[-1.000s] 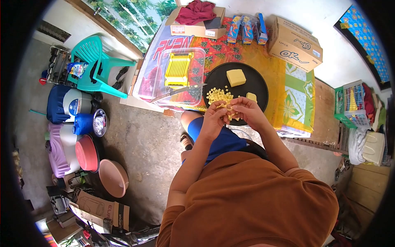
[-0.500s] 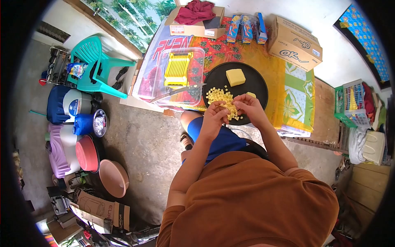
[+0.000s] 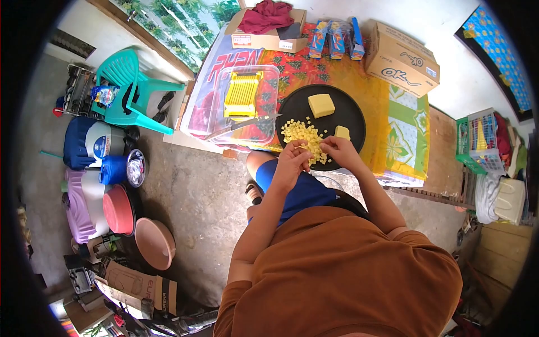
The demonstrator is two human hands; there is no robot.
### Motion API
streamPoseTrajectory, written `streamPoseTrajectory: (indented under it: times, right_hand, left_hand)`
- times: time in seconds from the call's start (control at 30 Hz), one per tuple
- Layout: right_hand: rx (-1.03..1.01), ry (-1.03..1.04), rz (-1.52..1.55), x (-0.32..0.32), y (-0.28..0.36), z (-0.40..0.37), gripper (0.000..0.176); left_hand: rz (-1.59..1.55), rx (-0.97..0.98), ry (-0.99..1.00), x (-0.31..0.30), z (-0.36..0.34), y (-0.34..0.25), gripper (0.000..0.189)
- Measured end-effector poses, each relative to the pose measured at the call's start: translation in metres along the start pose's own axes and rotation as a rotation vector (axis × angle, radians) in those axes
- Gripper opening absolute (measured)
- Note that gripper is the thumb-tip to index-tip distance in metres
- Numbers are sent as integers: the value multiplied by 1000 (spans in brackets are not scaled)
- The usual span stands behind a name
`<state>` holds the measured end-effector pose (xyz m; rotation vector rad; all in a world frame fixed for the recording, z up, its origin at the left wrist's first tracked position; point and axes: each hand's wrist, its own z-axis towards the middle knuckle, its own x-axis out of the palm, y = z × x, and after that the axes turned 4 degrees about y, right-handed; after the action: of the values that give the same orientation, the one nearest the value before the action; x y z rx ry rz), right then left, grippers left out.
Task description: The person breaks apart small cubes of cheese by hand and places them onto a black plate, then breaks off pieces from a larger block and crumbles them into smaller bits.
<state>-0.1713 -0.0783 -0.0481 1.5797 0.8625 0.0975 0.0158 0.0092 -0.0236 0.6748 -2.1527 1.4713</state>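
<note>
A black round tray (image 3: 352, 106) on the table carries a pile of small pale-yellow cubes (image 3: 296, 131), a large block (image 3: 321, 105) that looks like cheese, and a smaller piece (image 3: 342, 132). Over the near side of the pile, my left hand (image 3: 294, 160) has its fingers curled together. Close to it on the right, my right hand (image 3: 341, 153) is pinched, fingertips at the cubes' edge. Whatever sits between the fingertips is too small to make out. Left of the tray, a clear plastic container (image 3: 273, 92) holds a yellow slicer (image 3: 243, 95), and a knife (image 3: 238, 127) lies across its near end.
Along the table's back stand an open carton (image 3: 259, 40) with a dark red cloth, several blue boxes (image 3: 337, 42) and a closed carton (image 3: 401, 59). A green chair (image 3: 126, 101) stands on the left, with basins (image 3: 155, 243) on the floor nearer me.
My right hand has shifted slightly left and down toward the left one, uncovering more of the smaller piece. My left hand has barely moved.
</note>
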Motion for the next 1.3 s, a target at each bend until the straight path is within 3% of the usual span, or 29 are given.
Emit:
streamPoseTrajectory:
  times: [0.1, 0.2, 0.3, 0.5, 0.6, 0.9, 1.3]
  right_hand:
    - [7, 245, 433, -11, 34, -12, 27]
    - [-74, 281, 522, -10, 46, -20, 28]
    - [-101, 228, 298, -14, 52, -24, 27]
    - [-67, 251, 238, -19, 55, -28, 22]
    - [-185, 208, 183, -17, 53, -28, 19]
    - [-217, 149, 51, -17, 58, -30, 16]
    - [-345, -108, 188, -6, 61, -26, 19]
  left_hand:
    - [-8, -29, 46, 4, -2, -2, 37]
    - [-11, -29, 68, 11, -5, -5, 37]
    - [2, -40, 81, 11, -5, -6, 37]
    - [98, -40, 75, 14, -4, -5, 39]
    - [115, -45, 82, 13, -4, -4, 40]
    - [43, -65, 108, 12, -7, -8, 41]
    - [-37, -64, 112, 29, -16, -21, 38]
